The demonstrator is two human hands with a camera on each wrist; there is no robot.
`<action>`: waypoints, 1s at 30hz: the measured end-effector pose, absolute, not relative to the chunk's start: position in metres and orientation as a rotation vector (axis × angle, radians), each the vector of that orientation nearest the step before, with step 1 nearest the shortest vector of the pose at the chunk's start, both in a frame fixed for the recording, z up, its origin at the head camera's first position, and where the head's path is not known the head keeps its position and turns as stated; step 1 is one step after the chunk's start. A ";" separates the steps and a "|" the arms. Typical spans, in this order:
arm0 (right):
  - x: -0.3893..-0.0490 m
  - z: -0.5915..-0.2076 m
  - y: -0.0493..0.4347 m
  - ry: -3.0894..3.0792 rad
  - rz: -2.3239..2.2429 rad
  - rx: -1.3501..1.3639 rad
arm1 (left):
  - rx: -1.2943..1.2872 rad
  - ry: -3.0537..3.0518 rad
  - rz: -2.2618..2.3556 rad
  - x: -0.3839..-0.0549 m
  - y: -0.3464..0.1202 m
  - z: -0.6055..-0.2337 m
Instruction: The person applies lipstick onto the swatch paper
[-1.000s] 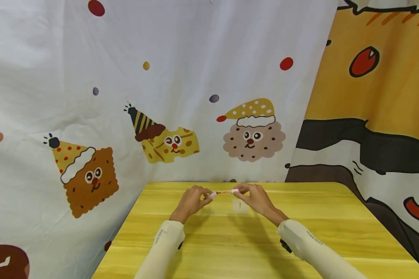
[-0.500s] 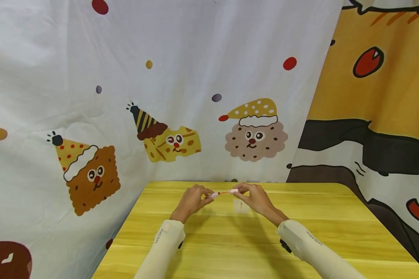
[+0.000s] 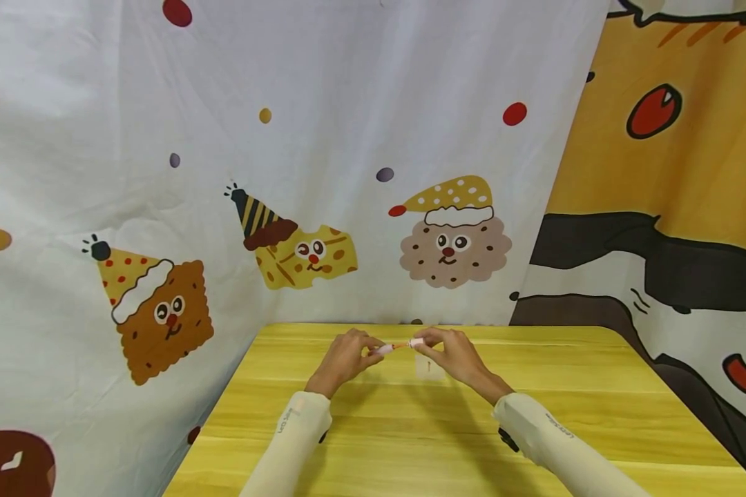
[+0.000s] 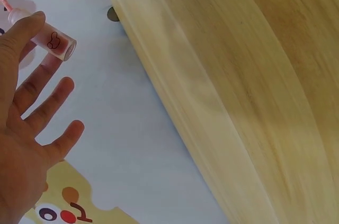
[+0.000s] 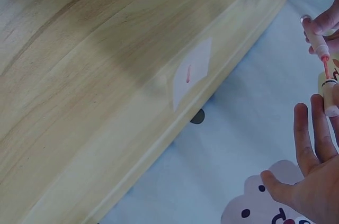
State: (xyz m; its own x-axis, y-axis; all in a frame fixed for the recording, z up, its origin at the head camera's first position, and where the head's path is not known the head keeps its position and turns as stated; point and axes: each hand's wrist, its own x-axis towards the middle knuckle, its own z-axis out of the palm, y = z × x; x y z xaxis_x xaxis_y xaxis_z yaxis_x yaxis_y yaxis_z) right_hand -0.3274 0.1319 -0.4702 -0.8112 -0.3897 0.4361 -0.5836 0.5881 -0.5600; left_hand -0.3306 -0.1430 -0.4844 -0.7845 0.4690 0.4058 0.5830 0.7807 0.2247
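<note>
My left hand point(image 3: 348, 355) pinches a small pale pink lip gloss tube point(image 4: 50, 38) between thumb and fingers, above the table's far part. From the right, my right hand point(image 3: 456, 355) pinches the lip gloss cap point(image 5: 330, 97), whose thin orange-red wand point(image 3: 400, 345) points left. The wand spans the short space between cap and tube, its end at the tube's mouth; how deep it sits I cannot tell. In the left wrist view, the other left fingers are spread apart. Below the hands, a small white paper point(image 3: 430, 369) with a short red streak lies on the table.
The yellow wood-grain table point(image 3: 404, 442) has its far edge just beyond both hands. Behind it hangs a white curtain point(image 3: 323, 138) printed with cartoon biscuits and cheese. A larger orange and black print covers the right side.
My left hand has shifted slightly right with the tube, so less of the wand shows between tube and cap. The right hand stays almost still.
</note>
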 end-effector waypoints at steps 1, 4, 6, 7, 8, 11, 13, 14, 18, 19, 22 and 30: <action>-0.327 -0.470 0.132 -2.553 1.044 0.801 | -0.814 -2.639 -0.485 -0.331 -0.142 -0.484; -0.328 -0.471 0.133 -2.558 1.044 0.796 | -0.840 -2.620 -0.491 -0.330 -0.141 -0.483; -0.328 -0.472 0.133 -2.558 1.043 0.797 | -0.856 -2.611 -0.496 -0.330 -0.140 -0.483; -0.328 -0.472 0.133 -2.560 1.043 0.796 | -0.864 -2.607 -0.502 -0.330 -0.139 -0.482; -0.328 -0.472 0.134 -2.562 1.043 0.795 | -0.867 -2.608 -0.505 -0.329 -0.138 -0.482; -0.327 -0.473 0.134 -2.571 1.047 0.793 | -0.873 -2.610 -0.507 -0.329 -0.136 -0.482; -0.326 -0.473 0.135 -2.578 1.053 0.789 | -0.872 -2.616 -0.511 -0.329 -0.135 -0.482; -0.326 -0.474 0.135 -2.578 1.050 0.789 | -0.871 -2.619 -0.509 -0.329 -0.134 -0.482; -0.326 -0.473 0.137 -2.578 1.041 0.789 | -0.876 -2.624 -0.514 -0.329 -0.133 -0.482; -0.326 -0.473 0.137 -2.574 1.032 0.792 | -0.878 -2.621 -0.510 -0.329 -0.133 -0.482; -0.326 -0.473 0.137 -2.568 1.022 0.791 | -0.878 -2.614 -0.505 -0.329 -0.131 -0.482; -0.326 -0.473 0.138 -2.560 1.028 0.794 | -0.876 -2.625 -0.478 -0.327 -0.127 -0.478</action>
